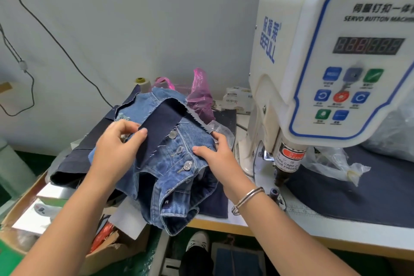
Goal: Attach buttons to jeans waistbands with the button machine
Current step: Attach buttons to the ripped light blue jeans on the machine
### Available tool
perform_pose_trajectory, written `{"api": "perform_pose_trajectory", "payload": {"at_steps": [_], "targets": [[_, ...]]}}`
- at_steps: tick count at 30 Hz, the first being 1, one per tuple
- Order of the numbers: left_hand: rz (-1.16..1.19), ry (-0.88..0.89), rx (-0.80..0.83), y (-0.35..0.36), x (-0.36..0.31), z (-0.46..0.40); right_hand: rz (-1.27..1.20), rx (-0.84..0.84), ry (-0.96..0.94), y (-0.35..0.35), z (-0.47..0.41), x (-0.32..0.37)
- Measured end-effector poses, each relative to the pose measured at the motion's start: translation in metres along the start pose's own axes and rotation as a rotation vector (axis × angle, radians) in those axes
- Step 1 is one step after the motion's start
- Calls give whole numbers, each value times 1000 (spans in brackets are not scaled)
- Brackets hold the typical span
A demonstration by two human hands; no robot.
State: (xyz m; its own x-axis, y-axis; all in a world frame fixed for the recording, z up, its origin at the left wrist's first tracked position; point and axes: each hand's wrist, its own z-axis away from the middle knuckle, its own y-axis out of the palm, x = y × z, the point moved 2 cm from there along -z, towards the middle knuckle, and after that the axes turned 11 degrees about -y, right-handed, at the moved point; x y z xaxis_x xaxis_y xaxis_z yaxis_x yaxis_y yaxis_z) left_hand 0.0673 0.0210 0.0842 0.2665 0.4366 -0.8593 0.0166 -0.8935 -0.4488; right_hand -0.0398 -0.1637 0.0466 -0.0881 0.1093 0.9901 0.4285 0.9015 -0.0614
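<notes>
A pair of blue jeans (177, 186) lies bunched at the table's left end, fly side up, with three metal buttons (187, 165) in a row down the front. A dark navy cloth strip (161, 127) lies across its upper part. My left hand (118, 150) pinches the edge of that navy strip between thumb and fingers. My right hand (215, 154) grips the right edge of the jeans near the waistband. The white button machine (324, 74) stands to the right, its punch head (285, 168) just beyond my right hand.
Pink plastic bags (200, 94) and a thread cone (142, 84) sit behind the jeans. Clear plastic bags (336, 161) lie on a dark mat (358, 195) under the machine. A cardboard box (67, 231) with clutter stands at lower left. Cables hang on the wall.
</notes>
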Motion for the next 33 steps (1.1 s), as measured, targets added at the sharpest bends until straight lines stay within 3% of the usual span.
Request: {"api": "perform_pose_trajectory", "payload": {"at_steps": [6, 10, 12, 16, 18, 21, 25, 27, 30, 31, 33], "targets": [[25, -27, 129, 5, -10, -4, 91, -24, -32, -5, -1, 2], [178, -81, 279, 1, -11, -3, 377, -68, -296, -4, -8, 18], [184, -13, 268, -4, -14, 0, 430, -77, -375, 3, -18, 26], [203, 105, 227, -12, -20, 0, 493, -61, -243, 11, -42, 30], [217, 125, 177, -17, -21, -2, 507, -162, -311, 9, -44, 32], [273, 110, 52, -28, -24, -4, 273, -311, -425, 6, -33, 40], [591, 14, 121, -32, -35, -4, -193, -317, -487, 1, -9, 58], [478, 47, 201, -25, -38, 4, -522, -211, -444, 0, 3, 60], [173, 107, 453, -4, -34, 22, -1016, 6, -254, 2, 19, 56], [106, 130, 482, 0, -33, 24, -1095, 43, -218, 1, 22, 53], [117, 134, 365, 0, -29, 15, -1191, 28, -173, -2, 24, 51]]}}
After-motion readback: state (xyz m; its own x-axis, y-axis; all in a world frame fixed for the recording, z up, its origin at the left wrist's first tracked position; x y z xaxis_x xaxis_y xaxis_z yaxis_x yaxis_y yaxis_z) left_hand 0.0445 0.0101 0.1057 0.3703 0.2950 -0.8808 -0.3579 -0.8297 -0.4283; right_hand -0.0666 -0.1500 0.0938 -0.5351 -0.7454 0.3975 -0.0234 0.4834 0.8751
